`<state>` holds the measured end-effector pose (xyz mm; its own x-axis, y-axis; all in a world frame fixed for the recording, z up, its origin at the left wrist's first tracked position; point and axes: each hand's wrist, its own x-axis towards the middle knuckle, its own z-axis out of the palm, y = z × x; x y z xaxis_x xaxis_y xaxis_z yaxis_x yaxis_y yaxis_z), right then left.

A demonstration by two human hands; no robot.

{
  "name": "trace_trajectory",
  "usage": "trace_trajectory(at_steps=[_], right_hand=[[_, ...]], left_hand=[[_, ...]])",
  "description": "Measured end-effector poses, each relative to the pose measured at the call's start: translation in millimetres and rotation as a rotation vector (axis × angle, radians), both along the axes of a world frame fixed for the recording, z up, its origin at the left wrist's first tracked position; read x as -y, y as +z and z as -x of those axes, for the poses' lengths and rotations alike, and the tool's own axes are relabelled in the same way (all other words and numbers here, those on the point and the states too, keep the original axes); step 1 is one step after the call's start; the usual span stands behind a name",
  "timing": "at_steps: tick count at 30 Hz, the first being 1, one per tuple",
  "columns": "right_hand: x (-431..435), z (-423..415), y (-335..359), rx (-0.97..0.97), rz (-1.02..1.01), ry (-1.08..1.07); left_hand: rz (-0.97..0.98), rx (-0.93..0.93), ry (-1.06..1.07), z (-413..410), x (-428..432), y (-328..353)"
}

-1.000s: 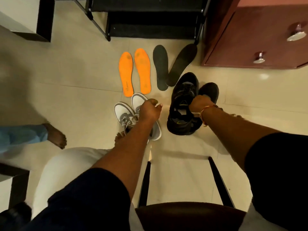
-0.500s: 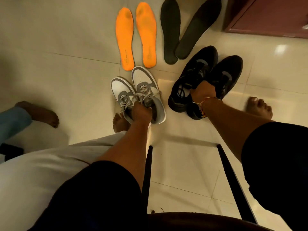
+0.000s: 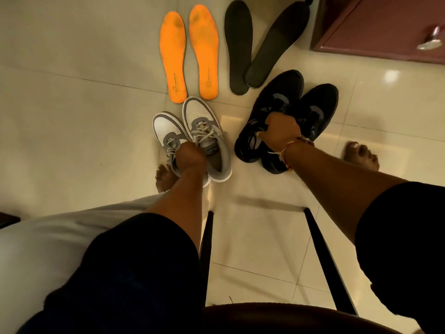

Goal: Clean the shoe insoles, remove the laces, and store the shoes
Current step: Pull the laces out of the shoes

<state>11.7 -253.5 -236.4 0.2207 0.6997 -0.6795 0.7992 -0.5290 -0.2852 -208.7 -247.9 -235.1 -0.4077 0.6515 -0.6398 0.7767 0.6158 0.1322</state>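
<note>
Glossy cream tile floor (image 3: 72, 121) under warm glare, with a maroon cabinet (image 3: 385, 30) and its metal knob (image 3: 429, 43) at the far right and dark chair legs (image 3: 322, 256) close below. With the left hand (image 3: 190, 156), clamps the grey-and-white shoes (image 3: 197, 112) together at the collars, fingers curled in around them. With the right hand (image 3: 279, 131), grasps the black shoes (image 3: 286, 90) in the same way near the tongues. Hard to tell whether either pair is clear of the tiles. Beyond the toes, flat on the floor: two orange insoles (image 3: 173, 56) side by side and two black insoles (image 3: 238, 44) angled apart, heel ends meeting. Laces not yet out of the grey pair, by the look of it. Likely troubles from here:

- dropping one shoe of a pair, with two held in a single grip
- snagging a loose lace underfoot or on a chair leg
- treading on the insoles when heading off to storage, with bare feet (image 3: 361, 153) so near
- slipping on such polished tile
</note>
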Motion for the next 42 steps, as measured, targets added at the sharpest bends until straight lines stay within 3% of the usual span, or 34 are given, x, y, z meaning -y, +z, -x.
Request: trace_trajectory(at_steps=[3,7,15,21,26,32,39,42], right_hand=[[-12.3,9.9,32.8,-0.105,0.057,0.187],[-20.1,19.0,85.6,-0.152,0.047,0.275],[2.5,15.5,206.7,-0.159,-0.054,0.265],[19.4,-1.2,271.1,-0.010,-0.365,0.038],[13.7,-10.2,281.1,-0.006,-0.652,-0.153],[-15.3,-12.0,269.4,-0.097,-0.742,-0.270],[-34.5,-25.7,259.5,-0.321,-0.754,-0.357],[-42.1,-31.5,257.5,-0.514,-0.744,-0.455]], left_hand=[[-0.083,0.037,-0.026,-4.2,-3.3,29.4],[-0.137,0.060,-0.113,-6.3,-3.3,82.9],[-0.386,0.180,-0.210,-35.6,7.5,186.8],[-0.670,0.387,-0.308,-67.5,11.1,265.9],[-0.879,0.539,-0.306,-76.3,-7.0,267.1],[-0.734,0.733,-0.181,-96.1,-48.0,253.2],[-0.794,0.693,-0.126,-106.5,-70.4,242.2],[-0.777,0.673,-0.128,-108.0,-67.6,238.5]])
